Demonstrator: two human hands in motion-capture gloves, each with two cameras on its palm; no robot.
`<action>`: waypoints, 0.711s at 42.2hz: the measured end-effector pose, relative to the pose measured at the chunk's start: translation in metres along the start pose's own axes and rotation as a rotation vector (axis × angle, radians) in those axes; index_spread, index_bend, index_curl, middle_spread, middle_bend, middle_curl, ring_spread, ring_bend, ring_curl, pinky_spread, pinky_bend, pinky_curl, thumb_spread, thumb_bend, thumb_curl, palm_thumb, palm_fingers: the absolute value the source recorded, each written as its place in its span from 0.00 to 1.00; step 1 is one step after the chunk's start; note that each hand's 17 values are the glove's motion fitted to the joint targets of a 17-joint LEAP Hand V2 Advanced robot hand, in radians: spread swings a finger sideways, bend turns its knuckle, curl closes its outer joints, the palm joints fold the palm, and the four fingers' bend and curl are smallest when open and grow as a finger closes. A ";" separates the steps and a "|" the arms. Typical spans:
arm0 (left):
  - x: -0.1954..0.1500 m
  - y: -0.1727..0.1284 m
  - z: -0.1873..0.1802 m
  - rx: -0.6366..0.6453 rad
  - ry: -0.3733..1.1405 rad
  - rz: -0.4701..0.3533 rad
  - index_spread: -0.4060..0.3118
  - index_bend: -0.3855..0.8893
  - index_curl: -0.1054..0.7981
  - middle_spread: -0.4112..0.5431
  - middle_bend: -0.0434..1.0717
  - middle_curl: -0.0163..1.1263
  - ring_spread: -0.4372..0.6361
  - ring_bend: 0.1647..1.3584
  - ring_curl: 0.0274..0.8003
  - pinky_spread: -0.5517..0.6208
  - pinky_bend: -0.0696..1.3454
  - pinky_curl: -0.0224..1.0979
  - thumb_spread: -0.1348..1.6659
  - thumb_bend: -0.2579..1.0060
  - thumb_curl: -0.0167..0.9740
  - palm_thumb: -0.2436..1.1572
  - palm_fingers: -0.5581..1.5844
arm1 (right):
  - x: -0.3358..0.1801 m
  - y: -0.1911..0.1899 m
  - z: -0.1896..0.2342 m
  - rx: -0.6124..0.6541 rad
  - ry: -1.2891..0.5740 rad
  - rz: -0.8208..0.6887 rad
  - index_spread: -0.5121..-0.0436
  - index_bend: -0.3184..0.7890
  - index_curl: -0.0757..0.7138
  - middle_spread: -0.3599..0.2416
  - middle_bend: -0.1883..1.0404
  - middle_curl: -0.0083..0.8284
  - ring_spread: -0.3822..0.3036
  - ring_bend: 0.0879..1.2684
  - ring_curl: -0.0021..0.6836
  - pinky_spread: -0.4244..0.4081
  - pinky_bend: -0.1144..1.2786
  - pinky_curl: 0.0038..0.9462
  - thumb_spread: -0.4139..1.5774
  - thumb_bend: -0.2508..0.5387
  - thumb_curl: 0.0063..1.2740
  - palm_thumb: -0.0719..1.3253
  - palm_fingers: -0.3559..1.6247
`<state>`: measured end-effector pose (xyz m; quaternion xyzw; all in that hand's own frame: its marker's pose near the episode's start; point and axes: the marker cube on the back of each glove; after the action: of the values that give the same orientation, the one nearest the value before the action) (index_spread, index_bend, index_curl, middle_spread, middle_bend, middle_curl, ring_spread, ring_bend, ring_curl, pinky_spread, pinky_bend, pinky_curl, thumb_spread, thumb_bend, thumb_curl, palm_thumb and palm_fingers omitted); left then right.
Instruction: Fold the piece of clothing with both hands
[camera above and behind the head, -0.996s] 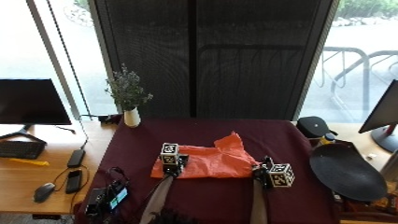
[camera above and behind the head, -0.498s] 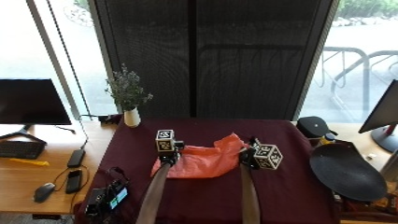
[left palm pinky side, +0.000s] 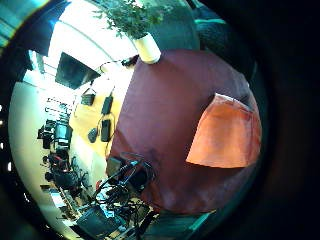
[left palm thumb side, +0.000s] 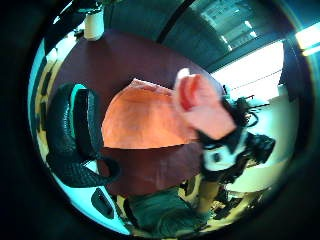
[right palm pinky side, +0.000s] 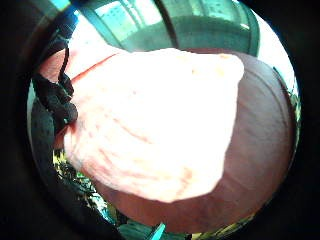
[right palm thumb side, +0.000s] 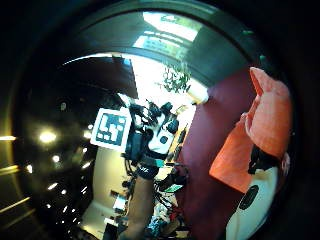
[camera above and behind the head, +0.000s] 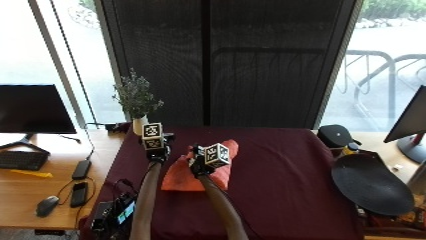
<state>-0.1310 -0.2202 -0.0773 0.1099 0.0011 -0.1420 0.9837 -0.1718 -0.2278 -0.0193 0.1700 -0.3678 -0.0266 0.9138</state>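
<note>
Orange garment (camera above and behind the head: 200, 172) on maroon tablecloth (camera above and behind the head: 286, 180), one edge lifted and pinched by right hand (camera above and behind the head: 202, 162). Left hand (camera above and behind the head: 157, 150) above the cloth's far-left edge; grip cannot be told.

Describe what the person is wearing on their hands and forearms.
Both the left hand and the right hand are in black gloves. The forearms show no sleeves in the outside view. A palm view shows the glove's dotted, textured fabric.
</note>
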 end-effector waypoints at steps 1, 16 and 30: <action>-0.003 -0.001 0.002 0.001 0.002 0.003 0.41 0.41 0.54 0.38 0.22 0.38 0.55 0.25 0.43 0.77 0.27 0.29 0.91 0.28 0.28 0.47 0.47 | -0.003 0.003 0.016 -0.005 -0.006 -0.033 0.66 0.27 0.11 0.51 0.28 0.48 0.25 0.63 0.67 0.16 0.75 0.42 0.51 0.41 0.45 0.94 0.58; -0.021 0.006 0.029 -0.007 -0.047 -0.006 0.44 0.40 0.50 0.38 0.23 0.39 0.54 0.26 0.43 0.76 0.28 0.31 0.90 0.29 0.31 0.52 0.47 | 0.025 0.057 0.133 -0.211 0.201 -0.051 0.63 0.32 0.11 0.52 0.29 0.47 0.25 0.64 0.66 0.18 0.74 0.40 0.47 0.39 0.50 0.94 0.55; 0.010 0.025 0.022 -0.023 -0.041 0.050 0.44 0.41 0.48 0.38 0.23 0.39 0.54 0.27 0.42 0.76 0.27 0.33 0.89 0.28 0.32 0.54 0.47 | 0.021 0.060 0.118 -0.737 -0.220 -0.095 0.64 0.39 0.18 0.55 0.30 0.48 0.33 0.55 0.63 0.33 0.64 0.37 0.50 0.43 0.54 0.96 0.44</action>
<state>-0.1151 -0.2040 -0.0502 0.0955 -0.0202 -0.1196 0.9880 -0.2420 -0.2094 0.0936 -0.1566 -0.4213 -0.2174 0.8664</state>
